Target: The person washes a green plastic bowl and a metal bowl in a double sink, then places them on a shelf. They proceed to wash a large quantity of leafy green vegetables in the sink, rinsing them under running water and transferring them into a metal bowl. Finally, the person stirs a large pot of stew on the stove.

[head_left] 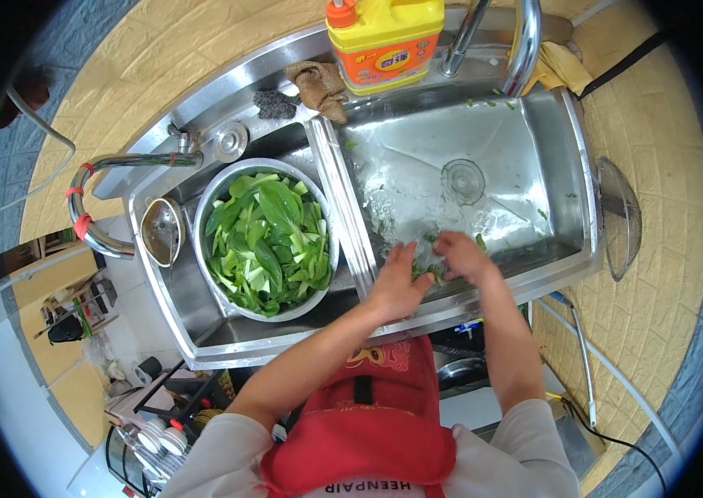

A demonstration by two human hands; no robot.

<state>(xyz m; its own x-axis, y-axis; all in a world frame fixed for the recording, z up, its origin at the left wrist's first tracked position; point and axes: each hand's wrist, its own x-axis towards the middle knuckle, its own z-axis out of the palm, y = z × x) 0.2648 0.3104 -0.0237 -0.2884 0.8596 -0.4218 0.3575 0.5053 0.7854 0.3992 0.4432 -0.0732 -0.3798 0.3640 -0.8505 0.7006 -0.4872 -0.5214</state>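
Observation:
My left hand point(400, 283) is down at the near left part of the right sink basin point(494, 155), fingers spread beside small green leaf scraps point(429, 271). Just right of it is my right hand point(460, 256), fingers bent over the scraps and partly blurred; whether it grips any cannot be told. Shallow water ripples around both hands, and bits of leaf lie about the basin and its round drain point(463, 182). In the left basin stands a round metal bowl point(201, 261) heaped with cut leafy greens point(267, 243).
A yellow detergent jug point(386, 53), a brown cloth point(317, 87) and a dark scouring pad point(275, 104) sit along the back ledge. Chrome faucets rise at the left point(109, 239) and back right point(522, 46). A small strainer point(163, 231) is at the left rim; a mesh skimmer point(622, 218) hangs right.

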